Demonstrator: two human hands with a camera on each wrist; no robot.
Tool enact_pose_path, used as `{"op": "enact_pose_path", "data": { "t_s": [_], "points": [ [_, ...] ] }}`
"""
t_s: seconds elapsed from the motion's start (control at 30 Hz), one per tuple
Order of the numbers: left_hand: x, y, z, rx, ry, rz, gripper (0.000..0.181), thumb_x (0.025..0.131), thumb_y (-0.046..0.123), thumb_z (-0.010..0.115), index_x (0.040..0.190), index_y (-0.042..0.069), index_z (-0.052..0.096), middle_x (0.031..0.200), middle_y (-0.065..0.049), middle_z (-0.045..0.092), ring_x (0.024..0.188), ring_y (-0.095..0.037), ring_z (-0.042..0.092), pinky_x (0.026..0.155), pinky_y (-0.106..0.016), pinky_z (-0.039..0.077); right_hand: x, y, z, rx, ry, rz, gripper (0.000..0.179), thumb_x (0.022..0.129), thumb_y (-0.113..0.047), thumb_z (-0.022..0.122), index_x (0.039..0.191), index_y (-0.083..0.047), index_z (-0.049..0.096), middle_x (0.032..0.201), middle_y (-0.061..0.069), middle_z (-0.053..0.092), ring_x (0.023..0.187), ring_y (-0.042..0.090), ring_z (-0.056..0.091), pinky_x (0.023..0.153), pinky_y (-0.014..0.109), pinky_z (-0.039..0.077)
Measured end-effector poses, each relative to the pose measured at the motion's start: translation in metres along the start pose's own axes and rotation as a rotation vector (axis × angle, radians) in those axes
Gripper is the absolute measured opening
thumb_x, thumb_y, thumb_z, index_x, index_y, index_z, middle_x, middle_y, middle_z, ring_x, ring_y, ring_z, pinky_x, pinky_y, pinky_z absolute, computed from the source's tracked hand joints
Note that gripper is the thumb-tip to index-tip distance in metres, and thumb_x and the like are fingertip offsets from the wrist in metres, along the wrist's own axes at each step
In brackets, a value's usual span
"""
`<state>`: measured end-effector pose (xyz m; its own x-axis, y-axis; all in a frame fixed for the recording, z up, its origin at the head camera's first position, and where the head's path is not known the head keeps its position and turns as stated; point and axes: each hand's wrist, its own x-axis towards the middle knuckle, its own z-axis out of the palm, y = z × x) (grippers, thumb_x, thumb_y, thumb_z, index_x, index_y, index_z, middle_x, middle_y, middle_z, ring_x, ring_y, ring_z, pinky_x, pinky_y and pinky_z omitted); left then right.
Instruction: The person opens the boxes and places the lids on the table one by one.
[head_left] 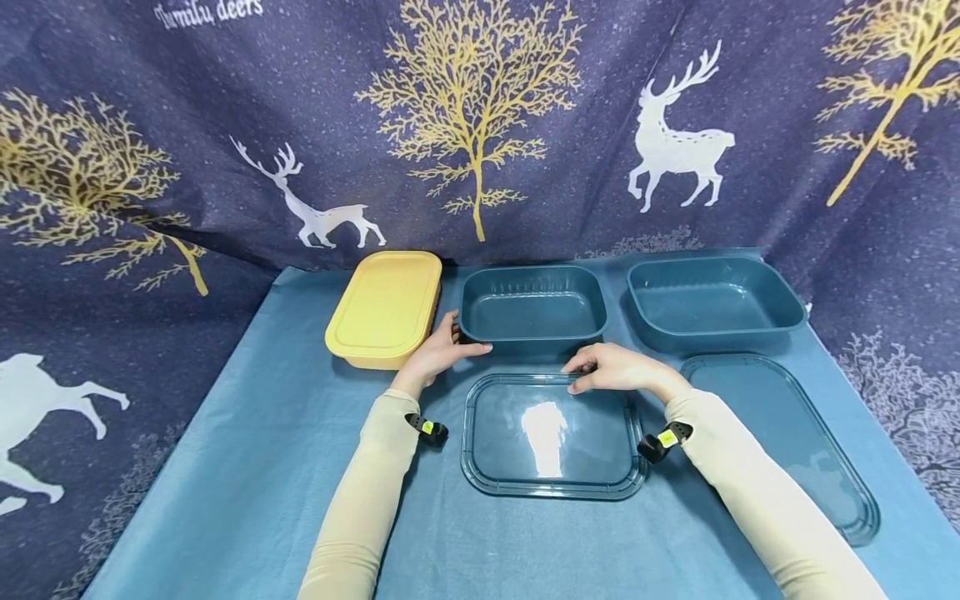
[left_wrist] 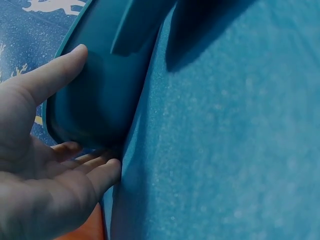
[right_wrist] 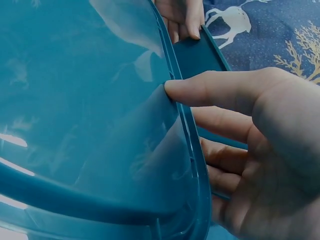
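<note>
In the head view a dark teal plastic food container (head_left: 532,318) stands at the back middle, its inside facing up. My left hand (head_left: 437,352) holds its front left corner; the left wrist view has the thumb on the front wall (left_wrist: 105,95) and the fingers round the side. Just in front is a matching teal lid (head_left: 495,437) with a grooved rim. My right hand (head_left: 617,368) pinches the lid's far edge, thumb on top and fingers beneath, as the right wrist view (right_wrist: 275,135) shows. A shadow under the lid (left_wrist: 131,30) falls on the cloth in the left wrist view.
A yellow lidded container (head_left: 386,308) stands left of the left hand. At the back right is a larger teal container (head_left: 712,304), with another teal lid (head_left: 787,450) lying in front of it, beside the right forearm. A patterned curtain (head_left: 315,108) hangs behind the blue-covered table (head_left: 247,467).
</note>
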<state>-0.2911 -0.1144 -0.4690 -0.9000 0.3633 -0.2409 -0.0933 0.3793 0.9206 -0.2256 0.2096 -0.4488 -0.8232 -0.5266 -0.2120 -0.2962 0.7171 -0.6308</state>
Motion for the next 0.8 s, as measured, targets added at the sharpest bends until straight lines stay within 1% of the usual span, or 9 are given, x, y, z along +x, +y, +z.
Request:
{"op": "enact_pose_path", "data": {
  "t_s": [0.1, 0.2, 0.37, 0.57, 0.8],
  "points": [
    [0.0005, -0.0008, -0.0001, 0.005, 0.003, -0.001, 0.11, 0.086, 0.036, 0.082, 0.163, 0.015, 0.005, 0.166, -0.017, 0.015, 0.152, -0.033, 0.017, 0.119, -0.05, 0.025, 0.0018, -0.0004, 0.0013, -0.008, 0.001, -0.017, 0.041, 0.088, -0.03, 0.078, 0.123, -0.009, 0.074, 0.109, 0.001, 0.068, 0.091, 0.016, 0.055, 0.083, 0.037, 0.048],
    [0.0008, -0.0015, -0.0001, 0.01, 0.007, 0.002, 0.111, 0.086, 0.037, 0.082, 0.163, 0.015, 0.005, 0.166, -0.017, 0.015, 0.152, -0.033, 0.018, 0.119, -0.05, 0.025, 0.0032, -0.0005, 0.0019, -0.017, 0.005, -0.039, 0.04, 0.088, -0.029, 0.079, 0.121, -0.008, 0.075, 0.105, 0.0, 0.067, 0.087, 0.016, 0.053, 0.08, 0.035, 0.047],
    [0.0007, -0.0022, -0.0007, -0.002, 0.019, 0.004, 0.111, 0.085, 0.037, 0.083, 0.163, 0.015, 0.006, 0.165, -0.017, 0.016, 0.152, -0.033, 0.019, 0.118, -0.05, 0.025, 0.0057, -0.0006, 0.003, -0.026, 0.011, -0.047, 0.039, 0.087, -0.029, 0.08, 0.119, -0.009, 0.076, 0.099, -0.003, 0.065, 0.083, 0.015, 0.051, 0.077, 0.033, 0.045],
    [0.0015, -0.0014, 0.0014, 0.011, 0.027, 0.004, 0.112, 0.084, 0.039, 0.083, 0.163, 0.014, 0.007, 0.165, -0.016, 0.017, 0.151, -0.033, 0.02, 0.118, -0.05, 0.026, 0.0079, 0.002, 0.004, -0.051, 0.027, -0.065, 0.034, 0.085, -0.026, 0.082, 0.115, -0.011, 0.077, 0.096, -0.004, 0.065, 0.085, 0.012, 0.056, 0.077, 0.033, 0.048],
    [0.002, 0.0002, 0.0028, 0.033, 0.027, 0.013, 0.112, 0.083, 0.04, 0.083, 0.162, 0.014, 0.008, 0.164, -0.016, 0.02, 0.15, -0.034, 0.023, 0.117, -0.051, 0.029, 0.007, 0.001, 0.0058, -0.043, 0.032, -0.056, 0.029, 0.086, -0.023, 0.081, 0.112, -0.013, 0.077, 0.094, -0.005, 0.064, 0.087, 0.012, 0.058, 0.078, 0.033, 0.049]
  ]
}}
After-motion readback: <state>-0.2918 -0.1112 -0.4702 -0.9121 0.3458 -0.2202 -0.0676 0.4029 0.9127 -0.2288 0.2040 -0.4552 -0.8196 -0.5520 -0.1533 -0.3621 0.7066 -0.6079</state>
